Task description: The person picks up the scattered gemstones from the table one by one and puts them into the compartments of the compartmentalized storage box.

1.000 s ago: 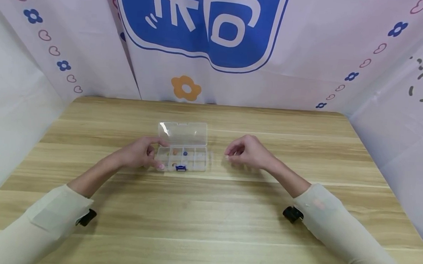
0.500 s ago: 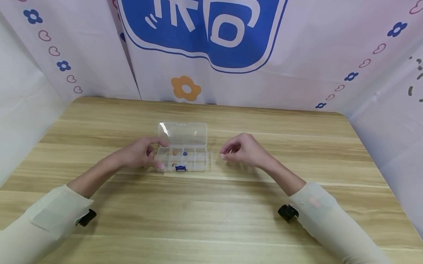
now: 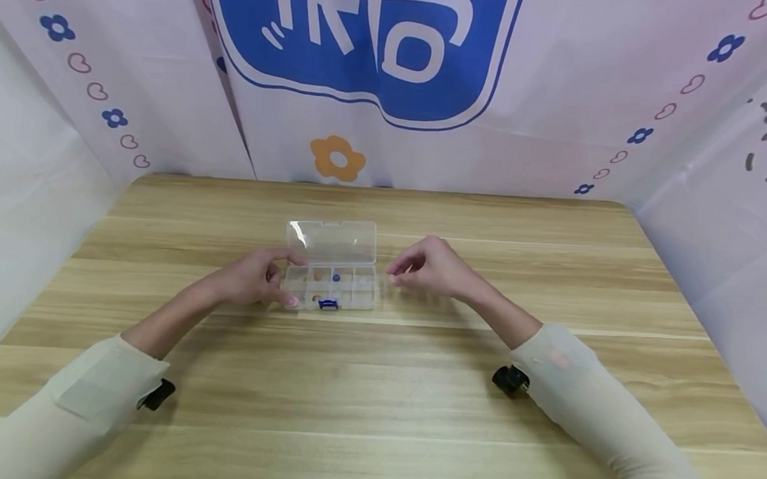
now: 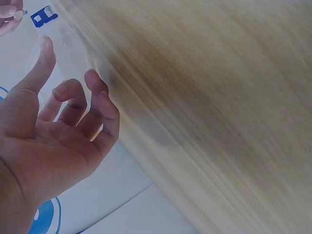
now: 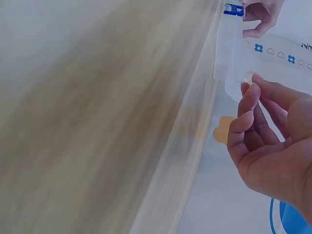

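A clear plastic compartment box (image 3: 363, 296) lies on the table with its transparent lid (image 3: 331, 242) raised at the back. My left hand (image 3: 251, 279) holds its left end, index finger by the hinge side and thumb at the front corner. In the compartments are a blue bead (image 3: 337, 277), an orange bead (image 3: 318, 276) and a small brownish piece (image 3: 316, 298). Just right of the box, my right hand (image 3: 433, 267) pinches a small pale round piece (image 5: 249, 77) between thumb and index finger; its exact kind is unclear. A blue latch (image 5: 234, 9) sits on the box's front.
The wood-grain table (image 3: 375, 398) stretches forward and to both sides. Behind it hangs a white cloth (image 3: 531, 153) with a blue sign and printed flowers. A black wrist camera (image 3: 510, 381) is under the right sleeve, another camera (image 3: 157, 394) under the left.
My right hand has moved left toward the box with the pale round piece in its fingertips. The left hand and the box have stayed in place.
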A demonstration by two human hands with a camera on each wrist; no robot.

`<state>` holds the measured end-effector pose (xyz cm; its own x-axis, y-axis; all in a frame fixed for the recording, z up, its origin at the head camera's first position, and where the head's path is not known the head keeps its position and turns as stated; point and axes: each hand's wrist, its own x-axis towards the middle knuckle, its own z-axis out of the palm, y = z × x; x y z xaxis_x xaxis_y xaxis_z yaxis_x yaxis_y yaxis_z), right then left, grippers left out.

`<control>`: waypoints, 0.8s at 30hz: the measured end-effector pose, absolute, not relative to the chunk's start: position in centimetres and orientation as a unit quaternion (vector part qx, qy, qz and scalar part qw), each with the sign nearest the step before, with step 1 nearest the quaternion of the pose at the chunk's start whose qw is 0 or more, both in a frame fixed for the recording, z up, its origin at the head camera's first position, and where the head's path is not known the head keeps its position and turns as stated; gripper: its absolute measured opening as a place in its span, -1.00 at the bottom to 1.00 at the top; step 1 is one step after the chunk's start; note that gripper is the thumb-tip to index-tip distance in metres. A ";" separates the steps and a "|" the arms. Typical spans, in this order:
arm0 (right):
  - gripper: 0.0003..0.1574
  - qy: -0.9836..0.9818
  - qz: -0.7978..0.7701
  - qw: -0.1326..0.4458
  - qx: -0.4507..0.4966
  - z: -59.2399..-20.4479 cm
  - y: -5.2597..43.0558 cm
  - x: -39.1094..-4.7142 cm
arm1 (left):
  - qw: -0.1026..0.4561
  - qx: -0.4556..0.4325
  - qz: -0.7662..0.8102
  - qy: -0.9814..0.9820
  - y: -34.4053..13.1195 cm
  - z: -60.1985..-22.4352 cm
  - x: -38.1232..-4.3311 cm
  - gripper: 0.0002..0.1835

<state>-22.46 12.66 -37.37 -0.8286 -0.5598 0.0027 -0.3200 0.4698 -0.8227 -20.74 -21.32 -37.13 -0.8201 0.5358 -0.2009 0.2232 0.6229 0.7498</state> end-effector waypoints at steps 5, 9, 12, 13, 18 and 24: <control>-0.86 0.840 -0.458 0.140 -0.255 -37.4 12.1 -22.6 | 0.208 0.218 0.375 0.877 -21.3 -37.2 -20.7 -0.25; -0.85 0.834 -0.469 0.150 -0.250 -37.5 11.7 -22.6 | 0.209 0.219 0.377 0.876 -21.3 -37.2 -20.8 -0.26; -0.85 0.831 -0.473 0.155 -0.249 -37.6 11.4 -22.6 | 0.210 0.219 0.378 0.874 -21.3 -37.2 -20.8 -0.26; -0.85 0.830 -0.473 0.156 -0.251 -37.6 11.3 -22.6 | 0.211 0.219 0.378 0.874 -21.3 -37.2 -20.8 -0.26; -0.83 0.825 -0.476 0.162 -0.257 -37.6 10.8 -22.6 | 0.210 0.216 0.376 0.876 -21.3 -37.2 -20.9 -0.26; -0.85 0.823 -0.471 0.170 -0.268 -37.6 10.1 -22.6 | 0.210 0.215 0.374 0.877 -21.3 -37.1 -20.9 -0.26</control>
<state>-22.57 10.07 -37.61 -0.7987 -0.6011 -0.0277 -0.2804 0.4126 -0.8667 -20.85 -21.33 -37.10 -0.8198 0.5338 -0.2074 0.2200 0.6279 0.7466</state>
